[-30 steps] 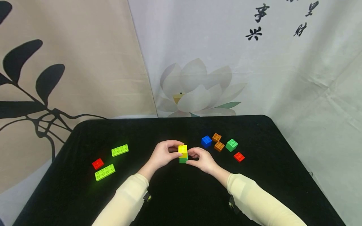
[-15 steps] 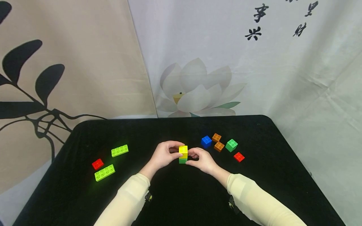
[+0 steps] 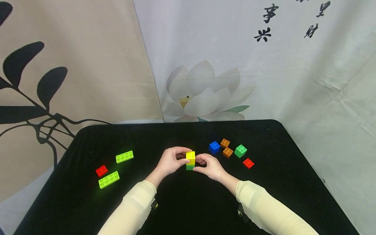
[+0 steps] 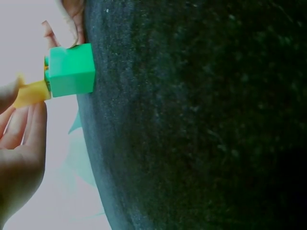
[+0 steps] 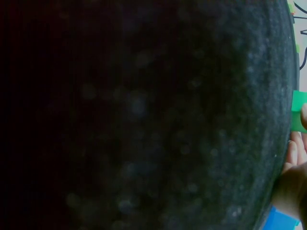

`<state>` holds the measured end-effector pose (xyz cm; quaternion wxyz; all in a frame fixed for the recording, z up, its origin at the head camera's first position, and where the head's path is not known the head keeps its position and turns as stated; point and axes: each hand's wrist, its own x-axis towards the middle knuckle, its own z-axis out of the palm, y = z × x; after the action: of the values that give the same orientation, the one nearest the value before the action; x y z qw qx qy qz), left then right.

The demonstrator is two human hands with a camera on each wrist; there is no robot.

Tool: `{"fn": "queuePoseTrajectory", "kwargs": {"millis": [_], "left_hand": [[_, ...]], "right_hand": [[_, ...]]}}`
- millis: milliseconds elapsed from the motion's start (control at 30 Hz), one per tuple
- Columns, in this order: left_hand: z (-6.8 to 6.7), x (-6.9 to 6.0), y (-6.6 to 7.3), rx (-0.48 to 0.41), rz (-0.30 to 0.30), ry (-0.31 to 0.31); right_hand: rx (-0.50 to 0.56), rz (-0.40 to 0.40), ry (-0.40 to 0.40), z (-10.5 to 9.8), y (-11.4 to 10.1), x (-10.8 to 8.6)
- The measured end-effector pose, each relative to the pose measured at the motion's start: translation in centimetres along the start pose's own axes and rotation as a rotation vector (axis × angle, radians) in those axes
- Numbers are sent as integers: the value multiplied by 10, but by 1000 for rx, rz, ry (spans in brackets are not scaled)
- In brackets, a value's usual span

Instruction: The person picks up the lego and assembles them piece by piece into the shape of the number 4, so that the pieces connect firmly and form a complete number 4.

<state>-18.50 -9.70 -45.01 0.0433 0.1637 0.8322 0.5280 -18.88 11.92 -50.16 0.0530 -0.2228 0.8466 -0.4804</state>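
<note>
In the middle of the head view a yellow building brick [image 3: 190,157] sits on top of a green building brick [image 3: 189,167]. My left hand [image 3: 169,160] pinches the yellow one between thumb and fingers. From the other side my right hand [image 3: 212,167] holds the green one, its thumb at the near right corner. The left wrist view shows the green brick [image 4: 72,72] against the yellow brick [image 4: 33,93], with green studs visible at the joint. Only an edge of the green brick [image 5: 298,112] shows in the right wrist view.
Two lime bricks [image 3: 124,156] and a red brick [image 3: 101,170] lie on the left of the black-covered table [image 3: 188,209]. To the right lie a blue brick [image 3: 214,147], two orange bricks [image 3: 227,152], a green brick [image 3: 241,150] and a red brick [image 3: 248,163]. A printed curtain [image 3: 123,65] hangs behind.
</note>
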Motion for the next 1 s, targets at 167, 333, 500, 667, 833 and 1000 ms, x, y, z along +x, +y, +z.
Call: {"fn": "queuePoseTrajectory", "kwargs": {"millis": [167,333,500,667,833,1000], "left_hand": [[0,-2,-1,-5,-5,13],[0,-3,-1,-9,-4,16],[1,-3,-4,-6,-1,15],[1,-4,-6,-2,17,17],[2,-4,-8,-3,30,21],[3,-3,-10,17,42,34]], "right_hand": [[-11,-9,-1,1,-1,0],[-18,-12,0,1,0,1],[-14,-5,0,1,-1,0],[-13,1,2,1,-1,1],[-13,-5,1,1,-1,1],[-16,0,3,1,1,1]]}}
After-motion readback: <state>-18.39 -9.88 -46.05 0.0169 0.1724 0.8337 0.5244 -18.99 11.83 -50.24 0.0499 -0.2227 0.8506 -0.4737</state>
